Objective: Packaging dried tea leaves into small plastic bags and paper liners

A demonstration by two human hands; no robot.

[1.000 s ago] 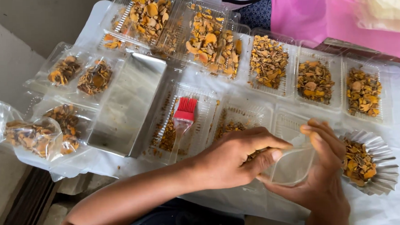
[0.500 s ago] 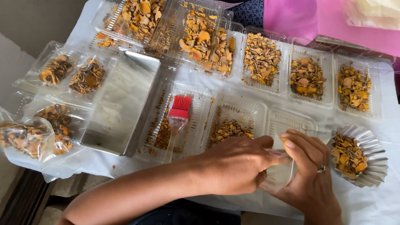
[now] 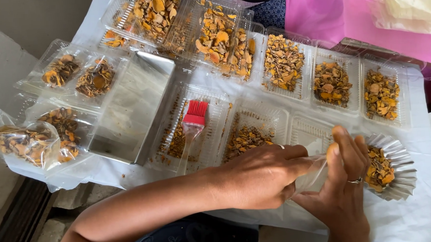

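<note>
My left hand reaches in from the lower left and grips one side of a small clear plastic pouch. The other side is held by my right hand, whose yellow-stained fingers stand upright over the pouch's top. Each hand wears a ring. Both hands hover over the near edge of a white-covered table. Just right of my right hand stands a fluted silver foil cup with dried orange-yellow slices in it.
Several clear plastic trays of dried orange-brown pieces cover the table. A red-bristled brush lies in one tray, beside a steel tray. A filled clear bag sits at the left edge. Pink cloth lies at the back.
My hands have closed in on the pouch, and my right fingers have risen upright over its top. The view has shifted slightly.
</note>
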